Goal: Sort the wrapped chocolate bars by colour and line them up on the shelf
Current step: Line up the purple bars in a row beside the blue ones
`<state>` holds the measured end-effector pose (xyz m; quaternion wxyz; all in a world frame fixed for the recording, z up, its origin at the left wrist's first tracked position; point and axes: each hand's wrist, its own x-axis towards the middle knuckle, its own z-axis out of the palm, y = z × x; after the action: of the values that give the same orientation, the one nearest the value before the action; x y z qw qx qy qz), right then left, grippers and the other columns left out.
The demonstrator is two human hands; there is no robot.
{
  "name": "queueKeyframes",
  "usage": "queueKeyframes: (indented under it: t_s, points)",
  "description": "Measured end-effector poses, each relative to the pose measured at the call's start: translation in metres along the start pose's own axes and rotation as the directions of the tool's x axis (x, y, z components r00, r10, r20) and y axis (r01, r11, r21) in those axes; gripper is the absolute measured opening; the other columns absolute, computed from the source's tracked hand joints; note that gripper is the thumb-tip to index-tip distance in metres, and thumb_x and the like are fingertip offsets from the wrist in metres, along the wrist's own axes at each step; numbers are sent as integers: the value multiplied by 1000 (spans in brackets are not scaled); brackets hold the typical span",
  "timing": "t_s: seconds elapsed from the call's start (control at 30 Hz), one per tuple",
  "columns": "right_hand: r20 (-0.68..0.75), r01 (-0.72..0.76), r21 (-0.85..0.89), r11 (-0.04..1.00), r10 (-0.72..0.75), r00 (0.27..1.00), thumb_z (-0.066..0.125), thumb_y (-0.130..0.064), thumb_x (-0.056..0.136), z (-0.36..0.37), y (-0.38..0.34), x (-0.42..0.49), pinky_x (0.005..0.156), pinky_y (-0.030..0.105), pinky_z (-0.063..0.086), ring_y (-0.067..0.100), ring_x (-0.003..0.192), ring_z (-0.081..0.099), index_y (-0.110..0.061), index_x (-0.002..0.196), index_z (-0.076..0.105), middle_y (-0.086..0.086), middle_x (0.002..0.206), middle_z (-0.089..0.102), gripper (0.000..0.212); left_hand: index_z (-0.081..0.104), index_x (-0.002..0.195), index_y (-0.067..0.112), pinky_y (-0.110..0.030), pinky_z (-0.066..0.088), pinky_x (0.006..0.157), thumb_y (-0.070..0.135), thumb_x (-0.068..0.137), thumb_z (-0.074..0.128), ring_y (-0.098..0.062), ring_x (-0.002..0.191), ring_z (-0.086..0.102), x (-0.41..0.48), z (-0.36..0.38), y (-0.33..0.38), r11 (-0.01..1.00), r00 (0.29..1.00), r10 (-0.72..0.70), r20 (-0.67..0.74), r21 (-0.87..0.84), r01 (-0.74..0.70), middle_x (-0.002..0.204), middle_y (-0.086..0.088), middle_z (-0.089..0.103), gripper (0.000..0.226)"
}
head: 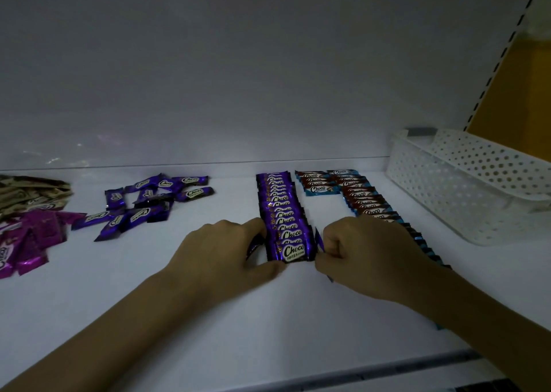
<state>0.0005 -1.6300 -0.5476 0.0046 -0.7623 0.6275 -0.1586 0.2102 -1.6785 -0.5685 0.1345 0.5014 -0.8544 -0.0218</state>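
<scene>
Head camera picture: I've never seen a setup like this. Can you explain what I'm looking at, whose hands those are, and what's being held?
There is no machine here. A person wears a camera on their head, so this single picture looks forward and down at their own two bare hands over a white shelf. On it lie a tidy purple row, a blue-and-brown row to its right, loose purple bars, a magenta pile and a beige pile at left, and a white basket at right. At the purple row's near end, the left hand pinches a purple wrapper and the right hand pinches a second purple wrapper.
</scene>
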Motion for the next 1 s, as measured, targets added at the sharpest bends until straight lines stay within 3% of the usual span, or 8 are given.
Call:
queueKeyframes:
  t_s: [0.1, 0.17, 0.27, 0.37, 0.47, 0.63, 0.87, 1.0]
  points:
    - [-71, 9, -43, 999, -12, 997, 52, -47, 84, -6, 3, -5, 58, 22, 41, 11, 64, 53, -24, 58, 36, -5, 57, 49, 39, 47, 104, 38, -25, 38, 62, 79, 71, 47, -10, 71, 50, 1, -1, -2, 1000, 1000, 0, 31, -24, 0, 72, 14, 50, 53]
    - [-114, -2, -44, 999, -3, 993, 51, -47, 85, -9, 6, -6, 54, 13, 34, 10, 72, 55, -25, 60, 33, -5, 65, 55, 38, 48, 100, 40, -24, 37, 59, 82, 69, 45, -8, 69, 52, 2, -3, -5, 998, 999, 7, 49, -67, -3, 71, 15, 54, 53]
    - [-145, -21, -23, 1000, 17, 989, 54, -40, 84, -11, 12, -3, 51, 13, 29, 8, 64, 48, -24, 60, 31, -6, 64, 51, 37, 49, 93, 38, -24, 36, 58, 73, 79, 46, -8, 67, 54, 11, -5, -14, 990, 998, -28, 60, -133, 36, 67, 13, 54, 38]
    - [-158, -38, -82, 996, 25, 987, 54, -39, 85, -11, 16, -1, 51, 14, 26, 5, 59, 42, -24, 61, 31, -8, 61, 44, 37, 53, 107, 32, -28, 40, 65, 53, 90, 45, -24, 86, 60, 30, -3, -26, 994, 995, -101, 21, 47, 100, 92, 3, 63, 28]
    - [-163, -43, -99, 994, 26, 986, 53, -41, 86, -9, 18, 0, 51, 13, 23, 5, 61, 44, -24, 63, 34, -8, 65, 50, 34, 54, 125, 31, -28, 40, 68, 36, 96, 40, -28, 101, 61, 52, 3, -30, 960, 993, -111, -33, 254, 116, 112, -5, 64, 32]
    - [-143, -45, -82, 996, 33, 989, 52, -42, 88, -6, 19, 1, 53, 11, 29, 9, 73, 53, -25, 65, 37, -5, 77, 61, 32, 60, 124, 24, -31, 35, 71, 25, 97, 40, -28, 106, 61, 85, 10, -21, 853, 992, -123, 17, 513, 97, 117, -6, 63, 34]
    - [-145, -77, -83, 994, 64, 987, 52, -44, 89, -5, 22, 1, 52, 12, 26, 5, 69, 48, -26, 65, 35, -8, 75, 57, 34, 60, 123, 28, -30, 36, 66, 26, 98, 39, -27, 101, 64, 94, 13, -18, 828, 998, -59, 17, 559, 39, 113, -2, 65, 33]
    - [-139, -69, -52, 996, 61, 988, 53, -44, 89, -4, 22, 0, 55, 8, 24, 7, 82, 51, -29, 70, 38, -9, 82, 58, 28, 61, 121, 28, -30, 36, 66, 29, 98, 40, -26, 98, 64, 96, 15, -17, 833, 998, -61, 27, 552, 36, 110, -3, 65, 32]
